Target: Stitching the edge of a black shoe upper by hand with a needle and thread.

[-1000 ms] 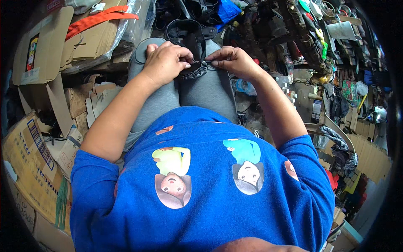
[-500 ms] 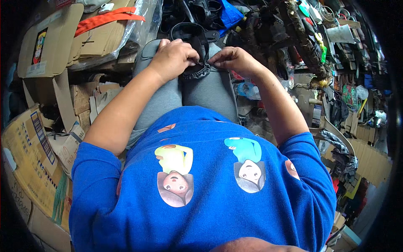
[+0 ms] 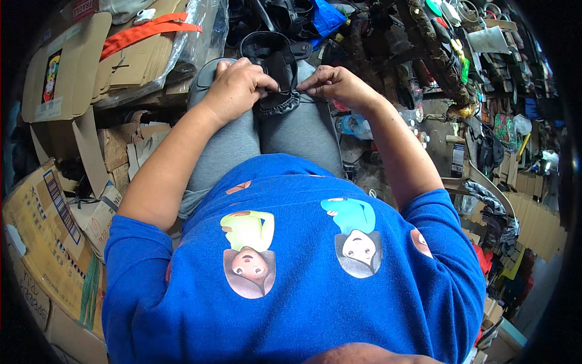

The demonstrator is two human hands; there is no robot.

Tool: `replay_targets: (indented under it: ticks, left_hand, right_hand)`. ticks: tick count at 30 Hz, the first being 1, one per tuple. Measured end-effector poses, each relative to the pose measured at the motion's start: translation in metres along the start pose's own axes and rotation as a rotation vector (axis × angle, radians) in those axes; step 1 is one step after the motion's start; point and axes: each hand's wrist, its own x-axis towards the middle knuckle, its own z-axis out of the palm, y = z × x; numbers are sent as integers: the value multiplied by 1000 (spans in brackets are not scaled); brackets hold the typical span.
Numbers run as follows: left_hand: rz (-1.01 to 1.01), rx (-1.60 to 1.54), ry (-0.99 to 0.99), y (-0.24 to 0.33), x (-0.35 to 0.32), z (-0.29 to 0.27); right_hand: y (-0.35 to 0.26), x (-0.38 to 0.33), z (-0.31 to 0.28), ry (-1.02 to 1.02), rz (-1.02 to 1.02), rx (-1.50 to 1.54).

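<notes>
While our left hand and right hand pinch the black leather shoe upper on our lap, it looks soft, light, best gripped at its gathered edge.

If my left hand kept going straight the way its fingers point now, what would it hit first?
Probably the right hand: the left hand points across the black leather piece on the lap, and their fingertips nearly meet there, though depth is unclear.

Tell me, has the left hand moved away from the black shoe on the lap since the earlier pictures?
No. The left hand stays on the black shoe, above the grey-clad knees, opposite the right hand, as before.
</notes>
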Motion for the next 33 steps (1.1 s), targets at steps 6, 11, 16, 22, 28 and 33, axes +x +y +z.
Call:
replay_targets:
  ticks: [6, 11, 16, 22, 28, 33]
  left_hand:
    - [-23, 6, -14, -2, 12, 4]
    - [50, 29, 70, 3, 4, 5]
    - [-81, -8, 82, 13, -11, 6]
    - [-121, 34, 102, 16, -11, 4]
    - [-341, -68, -17, 26, 1, 5]
    - [-419, -160, -54, 28, 7, 12]
  right_hand:
    - [-1, 8, 0, -43, 57, 70]
    - [2, 1, 6, 5, -11, -53]
    - [-1, -6, 11, 61, -15, -160]
    - [9, -5, 18, 110, 59, 150]
    - [5, -3, 20, 90, 124, 338]
    - [7, -1, 21, 91, 103, 341]
